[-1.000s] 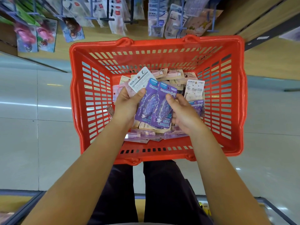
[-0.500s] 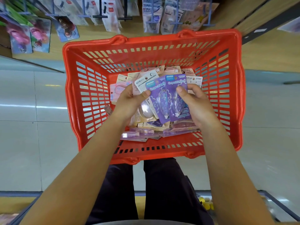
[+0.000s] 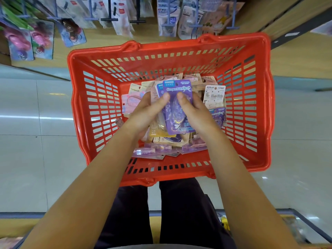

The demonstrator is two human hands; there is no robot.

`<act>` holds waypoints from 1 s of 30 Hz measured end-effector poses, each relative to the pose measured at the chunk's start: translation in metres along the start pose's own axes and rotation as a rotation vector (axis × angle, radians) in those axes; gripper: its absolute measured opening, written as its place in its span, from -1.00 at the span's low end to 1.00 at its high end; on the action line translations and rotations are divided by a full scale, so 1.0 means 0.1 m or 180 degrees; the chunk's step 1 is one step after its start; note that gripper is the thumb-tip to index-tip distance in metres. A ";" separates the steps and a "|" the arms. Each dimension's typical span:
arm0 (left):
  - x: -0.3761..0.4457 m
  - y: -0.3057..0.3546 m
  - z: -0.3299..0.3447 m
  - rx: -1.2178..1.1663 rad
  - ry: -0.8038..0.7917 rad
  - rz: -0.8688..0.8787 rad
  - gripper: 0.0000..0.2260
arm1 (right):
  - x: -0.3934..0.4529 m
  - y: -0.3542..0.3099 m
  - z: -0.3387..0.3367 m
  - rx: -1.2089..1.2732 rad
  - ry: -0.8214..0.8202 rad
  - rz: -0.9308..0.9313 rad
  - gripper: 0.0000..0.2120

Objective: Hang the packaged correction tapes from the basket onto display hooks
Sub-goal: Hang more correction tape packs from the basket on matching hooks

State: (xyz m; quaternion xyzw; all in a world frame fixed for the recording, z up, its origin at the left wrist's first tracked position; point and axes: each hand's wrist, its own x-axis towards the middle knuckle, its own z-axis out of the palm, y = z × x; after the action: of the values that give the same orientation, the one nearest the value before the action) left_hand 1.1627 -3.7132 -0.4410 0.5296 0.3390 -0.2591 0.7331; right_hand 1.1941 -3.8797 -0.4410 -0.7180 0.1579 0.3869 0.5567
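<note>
A: Okay, hidden stuff first?

B: Stack in both hands is mostly covered. Only the top purple correction tape pack shows its face; a second blue-edged pack peeks out behind its left edge, plus a yellow-edged one below. How many are in the stack, can't tell.

A: Fingers?

B: Left hand grips the stack from the left, thumb pressed on the front, other fingers curled behind and out of sight. Right hand holds the right edge, thumb on the front too, rest of the fingers hidden behind the card.

A: Where is it?

B: Held over the middle of the red basket, above the loose pile of packs. Pile's lower layers are buried, so no count.

A: Look of the top pack?

B: Purple card, "Campus" in pale print at top and bottom, small blue label and a hang hole near the top edge, clear blister in the centre with the tape body inside. Smaller print is unreadable.

A: Others in the basket?

B: White Campus card on the right, pink one on the left, flat purple ones near the front wall.

A: Display?

B: Hooks with hanging packets run along the top, cut off by the frame edge and blurred. Basket sits against the person's dark trousers.
</note>
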 end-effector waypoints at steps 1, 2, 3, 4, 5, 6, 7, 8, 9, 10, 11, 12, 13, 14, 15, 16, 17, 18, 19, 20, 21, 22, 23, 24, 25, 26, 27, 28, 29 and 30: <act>-0.01 0.01 0.00 0.0108 -0.0019 -0.0042 -0.29 | 0.00 0.00 0.02 -0.0049 -0.0003 0.0037 -0.46; -0.02 0.02 0.00 0.0172 -0.0009 -0.0094 -0.23 | 0.02 0.02 0.03 -0.0031 0.0009 0.0115 -0.43; -0.02 0.02 0.00 0.0201 0.0046 -0.0158 -0.19 | 0.01 0.01 0.06 0.0021 0.0045 0.0207 -0.38; -0.03 0.03 0.00 0.0188 0.0130 -0.0222 -0.17 | -0.01 0.00 0.10 0.0129 0.0069 0.0304 -0.31; -0.03 0.03 0.00 0.0142 0.0231 -0.0248 -0.20 | -0.03 -0.02 0.13 0.0254 0.0078 0.0378 -0.23; -0.03 0.02 0.00 0.0070 0.0342 -0.0229 -0.26 | -0.02 0.04 0.14 0.0353 0.0092 0.0402 -0.23; -0.02 0.00 -0.01 0.0008 0.0444 -0.0185 -0.33 | 0.00 0.08 0.15 0.0441 0.0106 0.0404 -0.34; -0.01 -0.03 -0.02 -0.0015 0.0518 -0.0150 -0.39 | 0.02 0.12 0.15 0.0471 0.0073 0.0345 -0.55; 0.00 -0.06 -0.03 -0.0012 0.0547 -0.0138 -0.42 | 0.03 0.14 0.17 0.0492 0.0053 0.0265 -0.74; -0.01 -0.08 -0.04 -0.0018 0.0537 -0.0140 -0.42 | 0.04 0.14 0.18 0.0523 0.0039 0.0190 -0.82; -0.01 -0.10 -0.06 -0.0061 0.0507 -0.0141 -0.41 | 0.04 0.14 0.20 0.0534 0.0005 0.0136 -0.83; -0.02 -0.12 -0.07 -0.0135 0.0475 -0.0131 -0.41 | 0.04 0.14 0.21 0.0519 -0.0033 0.0116 -0.83; -0.02 -0.14 -0.09 -0.0215 0.0448 -0.0116 -0.41 | 0.05 0.12 0.22 0.0466 -0.0055 0.0119 -0.81; -0.03 -0.15 -0.10 -0.0280 0.0434 -0.0107 -0.42 | 0.05 0.11 0.22 0.0383 -0.0055 0.0155 -0.78; -0.04 -0.18 -0.10 -0.0323 0.0450 -0.0107 -0.44 | 0.07 0.10 0.22 0.0282 -0.0060 0.0218 -0.77; -0.05 -0.20 -0.10 -0.0359 0.0492 -0.0118 -0.47 | 0.09 0.09 0.21 0.0185 -0.0059 0.0282 -0.79; -0.05 -0.23 -0.10 -0.0397 0.0555 -0.0129 -0.49 | 0.10 0.08 0.19 0.0103 -0.0039 0.0333 -0.77; -0.04 -0.26 -0.10 -0.0439 0.0639 -0.0142 -0.51 | 0.12 0.06 0.17 0.0050 0.0002 0.0349 -0.73; -0.03 -0.28 -0.11 -0.0491 0.0730 -0.0149 -0.52 | 0.16 0.06 0.15 0.0042 0.0095 0.0309 -0.69; -0.01 -0.29 -0.13 -0.0542 0.0832 -0.0158 -0.53 | 0.22 0.07 0.12 0.0074 0.0263 0.0250 -0.67; 0.00 -0.30 -0.16 -0.0575 0.0923 -0.0159 -0.54 | 0.29 0.08 0.09 0.0145 0.0502 0.0210 -0.63; 0.03 -0.30 -0.20 -0.0585 0.1000 -0.0144 -0.54 | 0.38 0.09 0.07 0.0226 0.0764 0.0212 -0.55; 0.05 -0.30 -0.24 -0.0601 0.1047 -0.0124 -0.53 | 0.47 0.08 0.07 0.0352 0.0986 0.0249 -0.44; 0.08 -0.30 -0.28 -0.0625 0.1065 -0.0100 -0.52 | 0.55 0.06 0.09 0.0463 0.1141 0.0318 -0.29; 0.11 -0.31 -0.32 -0.0645 0.1073 -0.0086 -0.51 | 0.63 0.04 0.12 0.0534 0.1251 0.0390 -0.11; 0.13 -0.31 -0.34 -0.0634 0.1083 -0.0078 -0.51 | 0.73 0.05 0.16 0.0602 0.1354 0.0402 0.07; 0.16 -0.31 -0.36 -0.0612 0.1110 -0.0074 -0.51 | 0.80 0.05 0.19 0.0673 0.1462 0.0385 0.18; 0.17 -0.30 -0.38 -0.0592 0.1136 -0.0070 -0.50 | 0.85 0.04 0.24 0.0719 0.1526 0.0317 0.22; 0.19 -0.31 -0.39 -0.0584 0.1151 -0.0053 -0.51 | 0.88 0.02 0.27 0.0709 0.1522 0.0236 0.20; 0.20 -0.31 -0.40 -0.0579 0.1164 -0.0042 -0.53 | 0.91 0.01 0.30 0.0641 0.1499 0.0167 0.16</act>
State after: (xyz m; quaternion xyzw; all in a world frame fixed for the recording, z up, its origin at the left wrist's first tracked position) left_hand 1.1431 -3.6848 -0.4835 0.4972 0.4919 -0.1318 0.7024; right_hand 1.2409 -3.8336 -0.5105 -0.7249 0.3394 0.2056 0.5631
